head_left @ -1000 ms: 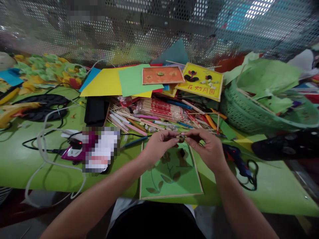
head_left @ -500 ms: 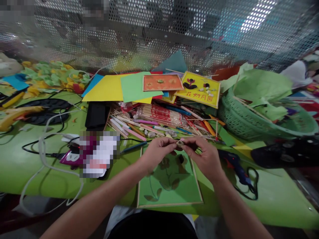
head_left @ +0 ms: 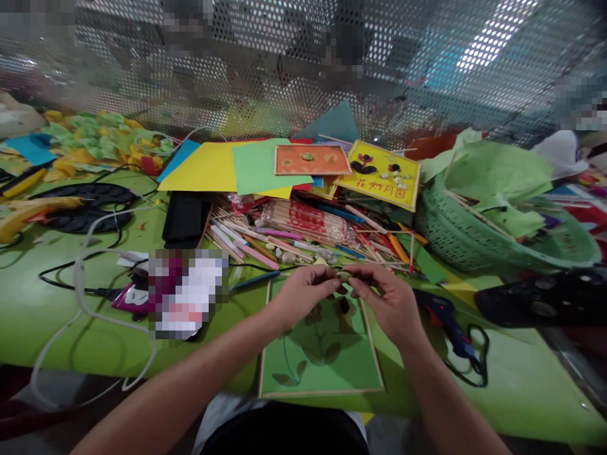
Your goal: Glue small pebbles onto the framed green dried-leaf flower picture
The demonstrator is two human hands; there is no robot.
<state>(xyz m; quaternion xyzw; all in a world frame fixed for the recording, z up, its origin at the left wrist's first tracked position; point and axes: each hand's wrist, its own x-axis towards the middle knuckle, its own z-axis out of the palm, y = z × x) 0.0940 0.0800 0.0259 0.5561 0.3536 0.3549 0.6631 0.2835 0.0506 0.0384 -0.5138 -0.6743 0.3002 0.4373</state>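
Between the fingertips of my left hand [head_left: 306,292] and my right hand [head_left: 382,294] is a small greenish-brown pebble-like piece [head_left: 344,275]. Both hands pinch it from opposite sides, thumbs toward me. Under them lies a green picture board [head_left: 351,363] with a pale stick frame and a flower with leaves [head_left: 327,354] on it. A small black piece [head_left: 344,306] sits on the board's upper right, just below my fingers. My hands hide part of the board's upper edge.
Behind the board lie pens, sticks and pebbles [head_left: 288,258]. Framed pictures [head_left: 313,165] rest on coloured paper further back. To the right are a blue glue gun [head_left: 450,322] and a green basket [head_left: 455,234]. A power strip [head_left: 135,297], phone [head_left: 194,291] and white cable [head_left: 78,278] lie left.
The pebble-like piece has turned between my fingers and now shows a flatter side. Both hands stay over the board's top edge; the view has shifted slightly.
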